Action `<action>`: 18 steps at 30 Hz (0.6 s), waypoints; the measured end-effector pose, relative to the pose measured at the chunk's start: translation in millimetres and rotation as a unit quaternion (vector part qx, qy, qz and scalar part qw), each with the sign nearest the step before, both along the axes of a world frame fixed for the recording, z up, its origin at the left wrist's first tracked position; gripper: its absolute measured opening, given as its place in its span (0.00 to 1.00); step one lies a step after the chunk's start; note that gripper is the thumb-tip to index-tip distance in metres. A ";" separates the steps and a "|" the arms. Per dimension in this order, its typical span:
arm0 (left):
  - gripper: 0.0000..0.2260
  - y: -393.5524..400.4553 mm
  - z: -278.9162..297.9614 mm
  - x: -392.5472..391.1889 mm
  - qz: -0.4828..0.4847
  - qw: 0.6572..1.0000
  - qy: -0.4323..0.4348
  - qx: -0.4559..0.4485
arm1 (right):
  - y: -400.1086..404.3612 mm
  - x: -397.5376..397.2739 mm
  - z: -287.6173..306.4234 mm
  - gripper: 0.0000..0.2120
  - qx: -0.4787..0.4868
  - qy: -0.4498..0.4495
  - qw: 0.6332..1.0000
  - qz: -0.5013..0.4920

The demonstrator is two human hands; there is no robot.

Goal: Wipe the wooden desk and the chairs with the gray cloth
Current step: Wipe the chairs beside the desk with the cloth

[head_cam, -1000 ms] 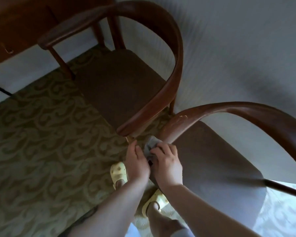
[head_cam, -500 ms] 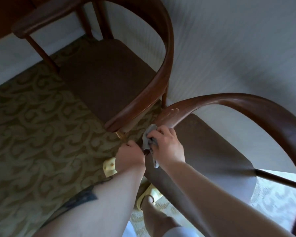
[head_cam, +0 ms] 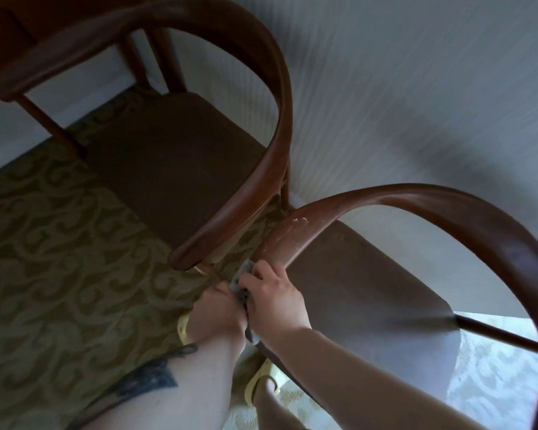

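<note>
Both hands have closed back together since half a second ago, the left hand (head_cam: 213,315) coming up against the right at the near chair's (head_cam: 385,290) armrest end. Right hand (head_cam: 275,305) curls its fingers round the gray cloth (head_cam: 241,279), bunched just below the scuffed tip of that curved wooden arm. Left hand's fingers curl in against the cloth's lower part, gripping it too. Beside them the far chair (head_cam: 174,156) stands on the patterned green carpet (head_cam: 59,243), and yellow clogs (head_cam: 184,328) peek out below the forearms.
</note>
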State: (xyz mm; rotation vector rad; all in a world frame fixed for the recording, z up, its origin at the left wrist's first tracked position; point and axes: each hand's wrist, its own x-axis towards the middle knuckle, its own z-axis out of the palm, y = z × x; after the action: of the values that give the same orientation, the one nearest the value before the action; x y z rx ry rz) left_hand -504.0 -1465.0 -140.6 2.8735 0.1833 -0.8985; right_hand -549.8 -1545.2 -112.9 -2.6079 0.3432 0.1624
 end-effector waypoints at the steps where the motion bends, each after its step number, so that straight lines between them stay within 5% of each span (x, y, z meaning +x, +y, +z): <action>1: 0.14 0.7 -0.5 0.6 -0.004 1.000 0.004 0.001 | -4.4 0.4 -1.8 0.13 -0.002 -0.010 0.999 0.036; 3: 0.15 1.1 -2.0 2.3 0.015 1.000 0.005 -0.006 | -26.0 12.1 -6.5 0.13 -0.023 -0.016 0.996 0.087; 7: 0.20 0.7 -3.4 3.4 0.072 0.997 -0.031 -0.020 | -29.1 28.6 -8.0 0.10 -0.059 -0.037 0.991 -0.113; 11: 0.16 1.6 -5.7 -0.5 0.049 0.998 -0.048 -0.005 | 2.3 -6.4 -18.6 0.07 -0.054 -0.095 0.994 0.021; 13: 0.19 0.8 -5.4 -2.5 0.065 0.996 -0.057 -0.019 | -23.8 -7.4 -24.5 0.13 -0.067 -0.102 0.990 0.070; 18: 0.21 -1.7 -6.0 -9.1 0.081 0.991 -0.101 -0.035 | -20.6 7.7 -25.0 0.11 -0.057 -0.105 0.980 -0.161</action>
State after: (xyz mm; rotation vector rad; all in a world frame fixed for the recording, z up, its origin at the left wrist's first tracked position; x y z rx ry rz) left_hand -513.2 -1466.8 -146.6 2.8114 0.3497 -0.5699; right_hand -542.1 -1565.8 -137.9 -2.6061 0.7066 -0.2501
